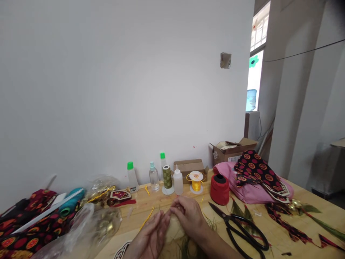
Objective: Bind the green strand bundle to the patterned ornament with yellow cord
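Near the front of the wooden table, my left hand (154,230) and my right hand (188,217) meet at the fingertips. My right thumb and fingers are pinched together; the small thing between them cannot be made out. The left fingers lie close together against the right fingertips, and whatever they grip is hidden. Loose olive-green threads (184,248) show below and between my hands. To the right of my right hand lie black-handled scissors (248,232), blades pointing toward the back left. A yellow cord (147,218) runs along the table just left of my left hand.
Behind my hands stand a red thread cone (219,190), a yellow cord spool (196,184), a squeeze bottle (178,182) and a green thread spool (167,178). Plastic bags (91,230) and patterned cloth (16,230) crowd the left. Pink cloth (248,189) lies at right, before an open carton (229,153).
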`<state>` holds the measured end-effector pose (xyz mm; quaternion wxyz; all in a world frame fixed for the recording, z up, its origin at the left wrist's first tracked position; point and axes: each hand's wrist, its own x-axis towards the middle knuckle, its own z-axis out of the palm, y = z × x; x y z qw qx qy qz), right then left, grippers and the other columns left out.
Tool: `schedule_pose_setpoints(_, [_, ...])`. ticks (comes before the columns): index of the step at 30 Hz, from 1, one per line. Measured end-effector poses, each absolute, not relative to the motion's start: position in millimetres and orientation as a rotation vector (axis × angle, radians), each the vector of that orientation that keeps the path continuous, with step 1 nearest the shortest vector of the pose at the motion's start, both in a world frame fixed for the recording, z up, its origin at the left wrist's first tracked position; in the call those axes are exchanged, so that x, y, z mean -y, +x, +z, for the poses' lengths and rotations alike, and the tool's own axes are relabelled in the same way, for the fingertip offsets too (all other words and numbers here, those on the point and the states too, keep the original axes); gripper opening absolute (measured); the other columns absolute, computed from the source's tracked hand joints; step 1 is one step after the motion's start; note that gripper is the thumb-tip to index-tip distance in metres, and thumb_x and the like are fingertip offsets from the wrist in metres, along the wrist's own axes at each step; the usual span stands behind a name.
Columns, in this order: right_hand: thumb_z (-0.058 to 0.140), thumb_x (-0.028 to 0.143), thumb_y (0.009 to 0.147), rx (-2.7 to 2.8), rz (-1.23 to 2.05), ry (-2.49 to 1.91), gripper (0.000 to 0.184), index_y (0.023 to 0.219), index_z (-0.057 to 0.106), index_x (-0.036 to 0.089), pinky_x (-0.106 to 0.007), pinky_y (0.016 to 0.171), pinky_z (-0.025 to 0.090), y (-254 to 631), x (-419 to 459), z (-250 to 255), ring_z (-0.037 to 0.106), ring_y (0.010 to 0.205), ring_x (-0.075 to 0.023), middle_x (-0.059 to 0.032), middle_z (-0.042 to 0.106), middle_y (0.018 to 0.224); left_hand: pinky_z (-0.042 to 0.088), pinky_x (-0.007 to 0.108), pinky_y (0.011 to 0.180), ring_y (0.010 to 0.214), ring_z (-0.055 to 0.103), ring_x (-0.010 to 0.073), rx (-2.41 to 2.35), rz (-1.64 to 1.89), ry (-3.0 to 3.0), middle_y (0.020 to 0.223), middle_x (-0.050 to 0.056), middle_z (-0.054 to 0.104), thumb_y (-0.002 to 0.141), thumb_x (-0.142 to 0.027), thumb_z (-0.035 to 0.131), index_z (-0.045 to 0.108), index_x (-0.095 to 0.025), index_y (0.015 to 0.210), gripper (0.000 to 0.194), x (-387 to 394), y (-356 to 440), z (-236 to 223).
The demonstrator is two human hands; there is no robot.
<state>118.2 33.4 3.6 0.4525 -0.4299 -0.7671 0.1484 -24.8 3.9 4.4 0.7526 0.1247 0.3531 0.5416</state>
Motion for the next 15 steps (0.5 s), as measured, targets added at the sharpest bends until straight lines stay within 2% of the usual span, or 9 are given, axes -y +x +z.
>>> schedule_pose_setpoints(3, [0.053,0.014,0.070,1.935,0.391,-0.998,0.008,0.071,0.058,0.019,-0.018,0.055,0.033,117.4,-30.9,4.5,0.050,0.059,-0.0093,0.0029,0.059,0.063,0.049,0.016,0.038,0.060,0.064,0.0146,-0.769,1.234,0.213,0.078,0.009,0.067,0.077,-0.005,0.042,0.053,-0.010,0.086,0.016,-3.7,-26.2,7.4])
schedule_pose_setpoints(7, [0.054,0.014,0.068,1.946,0.430,-0.985,0.006,0.069,0.058,0.018,-0.017,0.053,0.033,115.6,-29.7,2.9,0.048,0.054,-0.0082,0.0038,0.057,0.058,0.049,0.015,0.038,0.059,0.064,0.0136,-0.738,1.272,0.172,0.072,0.009,0.068,0.080,-0.004,0.035,0.054,-0.009,0.081,0.020,-3.7,-27.2,9.8])
schedule_pose_setpoints(15, [0.053,0.014,0.066,1.894,0.653,-0.972,0.008,0.070,0.060,0.017,-0.017,0.050,0.035,115.9,-28.6,1.4,0.047,0.051,-0.0078,0.0034,0.056,0.055,0.051,0.015,0.043,0.055,0.064,0.0115,-0.732,1.355,0.177,0.067,0.008,0.067,0.078,0.000,0.036,0.056,-0.008,0.078,0.022,-7.0,-30.5,7.3])
